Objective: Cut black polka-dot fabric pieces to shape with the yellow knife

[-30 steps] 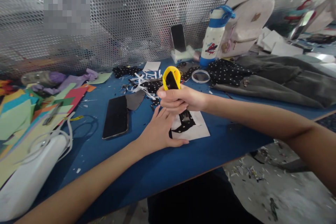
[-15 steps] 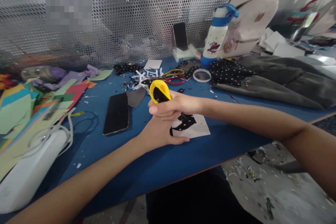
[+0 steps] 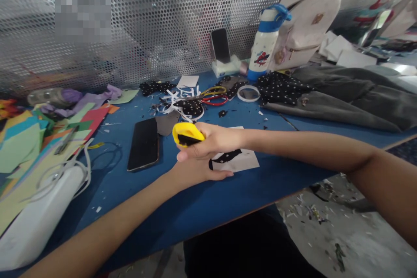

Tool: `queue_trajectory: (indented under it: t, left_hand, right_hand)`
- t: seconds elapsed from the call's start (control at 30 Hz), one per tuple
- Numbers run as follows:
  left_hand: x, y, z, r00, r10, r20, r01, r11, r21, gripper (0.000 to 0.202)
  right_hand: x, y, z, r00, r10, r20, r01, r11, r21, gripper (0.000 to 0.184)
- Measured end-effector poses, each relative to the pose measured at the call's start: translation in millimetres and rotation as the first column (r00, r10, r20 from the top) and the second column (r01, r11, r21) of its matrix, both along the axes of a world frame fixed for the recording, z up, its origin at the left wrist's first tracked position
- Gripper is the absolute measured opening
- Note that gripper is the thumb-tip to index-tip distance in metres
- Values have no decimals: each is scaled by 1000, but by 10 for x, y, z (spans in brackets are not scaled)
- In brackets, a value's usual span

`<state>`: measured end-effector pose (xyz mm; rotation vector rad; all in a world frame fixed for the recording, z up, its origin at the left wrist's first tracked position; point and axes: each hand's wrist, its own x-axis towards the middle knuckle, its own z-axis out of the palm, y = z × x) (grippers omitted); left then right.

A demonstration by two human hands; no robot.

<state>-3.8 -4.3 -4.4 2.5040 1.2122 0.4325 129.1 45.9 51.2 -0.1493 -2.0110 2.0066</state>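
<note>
My right hand (image 3: 211, 141) is closed around a yellow object with a dark, hollow-looking end (image 3: 187, 134); its exact kind does not show. It is held just above my left hand (image 3: 193, 171), hiding most of that hand's fingers. The left hand lies flat, thumb stretched to the right, at the left side of a white card (image 3: 249, 160). On that card is a black piece with white dots (image 3: 230, 156), partly covered by both hands. Left of the hands lies a dark phone (image 3: 143, 144), touching a grey scrap (image 3: 167, 122).
Scissors with yellow and red handles (image 3: 215, 100) lie behind among white strips and dotted fabric. A tape roll (image 3: 248, 94), bottle (image 3: 264, 45) and grey cloth (image 3: 352, 100) are to the right. Colored papers (image 3: 22, 139) and a white power strip (image 3: 42, 217) occupy the left.
My right hand has moved left and slightly down, tilting the yellow object. More dotted fabric shows behind it. My left hand stays at the card.
</note>
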Motion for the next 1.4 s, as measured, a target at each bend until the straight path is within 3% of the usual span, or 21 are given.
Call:
queue_trajectory:
  t: [0.13, 0.33, 0.7, 1.07, 1.4]
  left_hand:
    - [5, 3, 12, 1000, -23, -3, 23, 1000, 5, 68]
    - [25, 35, 37, 999, -26, -23, 27, 998, 65, 91]
    - [44, 37, 59, 998, -29, -55, 35, 993, 112, 103]
    - [34, 38, 59, 997, -50, -51, 56, 991, 125, 97]
    - [33, 35, 69, 997, -49, -57, 56, 991, 122, 94]
  right_hand:
    - [68, -16, 31, 998, -30, -52, 30, 999, 10, 40]
    - [155, 87, 99, 977, -7, -213, -17, 994, -110, 38]
    - [213, 144, 210, 963, -4, -269, -45, 983, -177, 41]
    - [220, 137, 169, 975, 93, -204, -123, 982, -141, 40]
    - [231, 151, 133, 983, 71, -168, -95, 986, -137, 41]
